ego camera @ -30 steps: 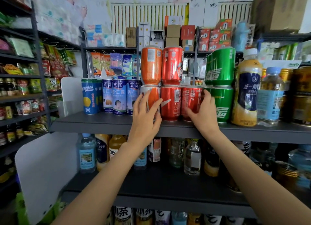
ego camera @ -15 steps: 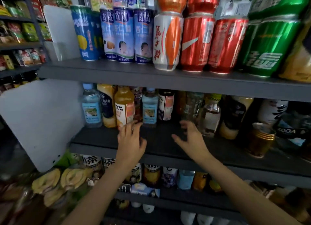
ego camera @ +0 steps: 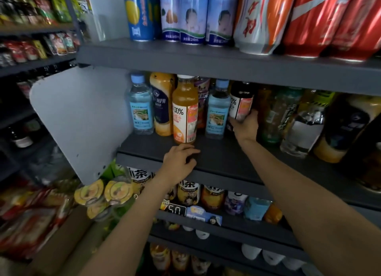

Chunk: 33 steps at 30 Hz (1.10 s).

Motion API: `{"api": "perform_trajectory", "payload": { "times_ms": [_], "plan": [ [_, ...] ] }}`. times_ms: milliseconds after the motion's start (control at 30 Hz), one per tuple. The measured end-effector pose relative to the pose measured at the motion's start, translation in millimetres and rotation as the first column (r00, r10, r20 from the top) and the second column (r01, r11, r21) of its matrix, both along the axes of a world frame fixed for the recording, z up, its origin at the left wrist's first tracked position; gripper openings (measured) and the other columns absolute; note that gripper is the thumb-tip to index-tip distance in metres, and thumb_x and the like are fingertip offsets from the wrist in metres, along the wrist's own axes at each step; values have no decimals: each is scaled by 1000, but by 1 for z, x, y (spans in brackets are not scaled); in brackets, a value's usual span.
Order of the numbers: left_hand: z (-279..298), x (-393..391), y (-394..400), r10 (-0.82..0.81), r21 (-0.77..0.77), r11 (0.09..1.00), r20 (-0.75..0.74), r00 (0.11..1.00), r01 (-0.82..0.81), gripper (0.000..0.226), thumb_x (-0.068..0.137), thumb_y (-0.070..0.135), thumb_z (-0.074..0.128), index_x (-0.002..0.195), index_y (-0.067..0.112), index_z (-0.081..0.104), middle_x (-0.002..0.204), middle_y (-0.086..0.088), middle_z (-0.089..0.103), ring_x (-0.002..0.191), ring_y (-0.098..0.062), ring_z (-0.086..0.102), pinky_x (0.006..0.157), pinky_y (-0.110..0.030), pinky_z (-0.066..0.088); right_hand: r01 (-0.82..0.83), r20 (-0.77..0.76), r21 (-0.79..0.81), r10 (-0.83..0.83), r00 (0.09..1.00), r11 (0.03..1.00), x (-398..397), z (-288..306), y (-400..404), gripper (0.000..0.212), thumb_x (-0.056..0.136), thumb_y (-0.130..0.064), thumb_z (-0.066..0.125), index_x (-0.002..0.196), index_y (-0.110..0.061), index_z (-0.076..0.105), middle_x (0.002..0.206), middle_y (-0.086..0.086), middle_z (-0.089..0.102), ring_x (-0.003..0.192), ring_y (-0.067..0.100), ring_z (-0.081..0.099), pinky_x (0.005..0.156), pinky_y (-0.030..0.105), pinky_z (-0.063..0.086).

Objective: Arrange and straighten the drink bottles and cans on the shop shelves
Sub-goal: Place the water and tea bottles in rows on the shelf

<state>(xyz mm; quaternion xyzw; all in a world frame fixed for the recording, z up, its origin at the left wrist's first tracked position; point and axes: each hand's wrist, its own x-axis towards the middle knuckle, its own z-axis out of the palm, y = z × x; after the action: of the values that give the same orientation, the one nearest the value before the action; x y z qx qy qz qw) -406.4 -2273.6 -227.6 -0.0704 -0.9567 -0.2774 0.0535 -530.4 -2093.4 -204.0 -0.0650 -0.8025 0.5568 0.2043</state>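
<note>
We see both arms reaching to the middle shelf (ego camera: 216,158) of a dark grey shop rack. Our right hand (ego camera: 246,126) is deep in the row, its fingers curled around the lower part of a dark bottle with a white and pink label (ego camera: 240,102), which stands upright between a pale blue water bottle (ego camera: 217,110) on its left and a blurred group of greenish and clear bottles (ego camera: 288,119) on its right. Our left hand (ego camera: 179,159) rests at the front edge of the same shelf, fingers loosely bent with the tips on the shelf surface, holding nothing; it sits just below an orange juice bottle marked 100% (ego camera: 185,112), which stands forward of its neighbours. Behind and left of that juice bottle are a yellow bottle with a dark blue label (ego camera: 161,104) and a second pale blue water bottle (ego camera: 141,108) at the row's left end, beside a white side panel (ego camera: 82,119).

On the upper shelf (ego camera: 206,59) stand a blue can with a yellow lemon (ego camera: 139,14), three blue-and-white cans with a child's picture (ego camera: 192,16), an orange-and-white can (ego camera: 259,20) and red cola cans (ego camera: 321,22), all cropped at the top. The lower shelf (ego camera: 237,228) carries tea and juice bottles (ego camera: 188,193) and a price tag reading 5.0 (ego camera: 176,209). To the far left, other racks hold snack packets (ego camera: 41,9).
</note>
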Motion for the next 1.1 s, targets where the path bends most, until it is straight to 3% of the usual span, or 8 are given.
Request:
{"api": "perform_trajectory", "payload": {
  "times_ms": [233,367,467,600,767,867,967,1100],
  "plan": [
    [1,3,6,16,-44,999,-17,1000,-16,37,97,22,42,133,26,48,143,6,36,132,-20,27,100,-29,21,12,-164,169,16,986,986,56,-12,11,68,82,-11,69,136,5,30,131,22,40,124,35,41,98,33,35],
    [1,3,5,16,-52,999,-6,1000,-16,37,97,23,42,132,27,48,143,6,37,132,-21,27,101,-31,22,8,-170,103,10,985,995,100,-12,32,83,75,-15,77,139,0,26,135,18,35,125,23,37,93,12,29],
    [1,2,7,26,-58,998,-4,1000,-26,36,96,23,42,131,26,49,142,4,38,130,-22,29,101,-33,24,-47,-98,-7,46,994,999,104,-1,39,90,69,-23,81,139,-8,27,135,10,42,123,18,43,102,24,34],
    [0,2,8,61,-36,997,-32,998,-62,34,95,21,44,128,24,53,139,3,42,129,-24,33,101,-35,26,-65,-2,-77,65,998,995,108,14,36,69,71,-19,80,126,-10,39,121,6,56,112,20,54,88,25,40],
    [-6,14,29,186,153,976,-232,955,-153,23,90,8,50,105,12,67,115,-7,61,110,-28,51,87,-34,37,-146,12,22,145,989,989,139,10,54,67,69,-25,81,122,-15,42,111,0,59,98,12,55,86,25,44],
    [4,21,57,84,120,992,-394,915,-39,20,85,0,54,99,5,67,99,-12,65,97,-29,56,80,-34,42,-223,-15,78,225,974,972,166,12,84,70,66,-25,83,122,-22,40,106,-14,58,97,3,57,87,23,46],
    [28,25,95,-39,72,993,-532,846,91,22,83,-1,54,101,5,66,100,-12,64,95,-29,58,82,-38,46,-220,-43,141,228,973,965,197,16,131,76,66,-21,83,119,-32,30,103,-28,48,92,-11,50,81,9,40],
    [68,42,175,-172,67,955,-666,726,288,33,87,18,37,97,6,65,103,-7,60,89,-13,57,75,-26,46,-99,-98,230,125,987,968,239,27,216,79,64,-21,84,125,-24,33,109,-17,50,103,1,50,89,19,42]
  ]
}}
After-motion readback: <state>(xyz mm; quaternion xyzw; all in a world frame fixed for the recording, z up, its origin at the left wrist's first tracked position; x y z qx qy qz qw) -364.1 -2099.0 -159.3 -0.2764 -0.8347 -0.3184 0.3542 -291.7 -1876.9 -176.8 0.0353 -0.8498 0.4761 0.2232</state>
